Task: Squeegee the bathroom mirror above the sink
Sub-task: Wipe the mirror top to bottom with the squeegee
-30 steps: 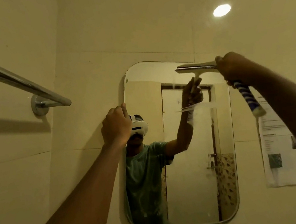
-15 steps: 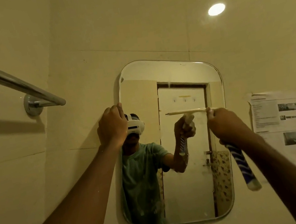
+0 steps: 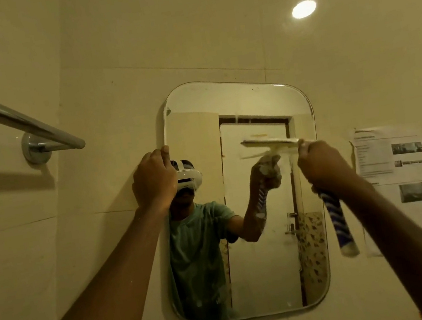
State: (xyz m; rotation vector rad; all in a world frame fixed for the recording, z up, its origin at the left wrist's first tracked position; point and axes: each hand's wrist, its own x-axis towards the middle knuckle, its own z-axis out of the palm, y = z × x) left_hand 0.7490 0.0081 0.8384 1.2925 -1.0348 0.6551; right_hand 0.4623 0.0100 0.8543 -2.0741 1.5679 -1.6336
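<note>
Gripping the blue-and-white striped squeegee (image 3: pixel 337 220), the right hand (image 3: pixel 321 167) holds its blade against the right half of the rounded wall mirror (image 3: pixel 250 101). The left hand (image 3: pixel 154 181) clasps the mirror's left edge. Uneven pressure could leave streaks.

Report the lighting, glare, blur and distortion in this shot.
Head view: dim, yellowish light, with a round light spot blown out on the tile. Head view: the squeegee and right hand are motion-blurred; the left hand gripping the mirror edge is sharper. Head view: the towel bar throws a soft shadow below it; the wide-angle lens slants the mirror's sides.
</note>
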